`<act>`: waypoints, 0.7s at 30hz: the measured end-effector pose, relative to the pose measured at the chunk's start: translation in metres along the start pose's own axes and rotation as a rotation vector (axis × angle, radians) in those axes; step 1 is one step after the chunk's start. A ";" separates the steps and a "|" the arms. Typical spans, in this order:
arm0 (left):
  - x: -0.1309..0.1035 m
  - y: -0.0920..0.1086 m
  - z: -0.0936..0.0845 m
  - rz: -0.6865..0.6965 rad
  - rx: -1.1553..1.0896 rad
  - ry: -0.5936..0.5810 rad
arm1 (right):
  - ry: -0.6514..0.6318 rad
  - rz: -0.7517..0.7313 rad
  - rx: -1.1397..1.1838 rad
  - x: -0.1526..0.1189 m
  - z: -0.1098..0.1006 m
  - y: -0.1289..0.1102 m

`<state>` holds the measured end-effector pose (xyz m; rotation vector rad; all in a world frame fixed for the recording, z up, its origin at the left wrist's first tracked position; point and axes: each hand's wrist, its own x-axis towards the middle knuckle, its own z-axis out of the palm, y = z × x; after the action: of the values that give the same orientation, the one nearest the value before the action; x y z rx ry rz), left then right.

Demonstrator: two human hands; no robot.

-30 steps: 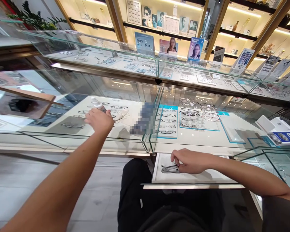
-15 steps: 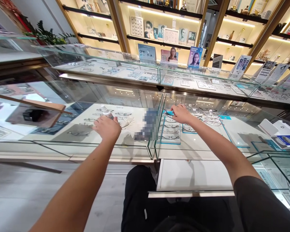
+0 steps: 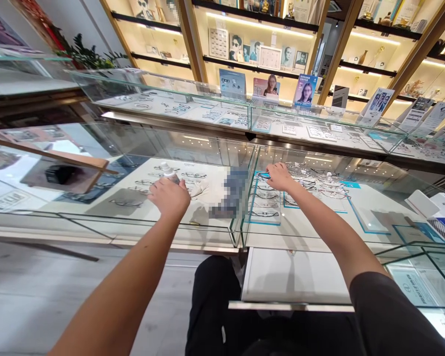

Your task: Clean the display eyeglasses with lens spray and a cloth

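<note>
Head view: the left hand [image 3: 169, 198] lay at the centre-left of the frame on the glass top of the display desk [image 3: 107, 225], its fingers [image 3: 178, 187] curled around a small white spray bottle [image 3: 167, 171] that stood upright just above the knuckles. A crumpled white cloth [image 3: 199, 187] rested on the glass just to the right of that hand, apart from it. The right hand [image 3: 280, 176] was stretched out at the centre of the frame over the neighbouring glass section, its fingers [image 3: 270, 174] pinched together on a pair of eyeglasses [image 3: 263, 175] at the upper corner of a blue-bordered tray; the frame looked dark, though it was too small to be sure. Below that hand, rows of glasses [image 3: 264, 213] sat under the glass inside the case. A pulled-out white drawer tray [image 3: 296, 277] lay at lower centre, in front of the person's dark trousers [image 3: 215, 306]. At the far right edge of the frame an open white box [image 3: 439, 210] rested on the desk. Along the top of the frame, lit shelves [image 3: 267, 29] carried pictures and cards, and a leafy plant [image 3: 85, 57] stood at upper left.
</note>
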<state>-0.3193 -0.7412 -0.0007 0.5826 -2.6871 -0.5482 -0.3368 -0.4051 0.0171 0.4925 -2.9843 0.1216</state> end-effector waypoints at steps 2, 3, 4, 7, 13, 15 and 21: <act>-0.001 0.002 -0.002 -0.001 0.013 -0.013 | 0.017 -0.019 0.006 0.000 0.003 0.000; -0.001 0.002 -0.002 0.001 0.014 -0.016 | 0.026 -0.030 0.008 0.000 0.004 0.000; -0.001 0.001 -0.002 0.004 0.012 -0.017 | 0.035 -0.040 0.009 0.000 0.005 0.000; 0.000 0.000 -0.002 0.011 0.002 -0.018 | 0.067 -0.058 0.007 0.000 0.006 0.000; 0.000 0.000 -0.001 0.001 0.010 -0.016 | 0.166 -0.017 -0.029 -0.006 0.002 -0.002; 0.001 -0.001 0.000 0.006 0.012 -0.017 | 0.182 -0.001 -0.036 -0.011 0.001 -0.004; 0.003 -0.005 0.006 0.021 0.009 -0.002 | 0.193 -0.008 -0.026 -0.023 0.005 -0.010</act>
<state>-0.3229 -0.7451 -0.0068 0.5553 -2.6958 -0.5317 -0.3127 -0.4079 0.0095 0.4608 -2.7922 0.1222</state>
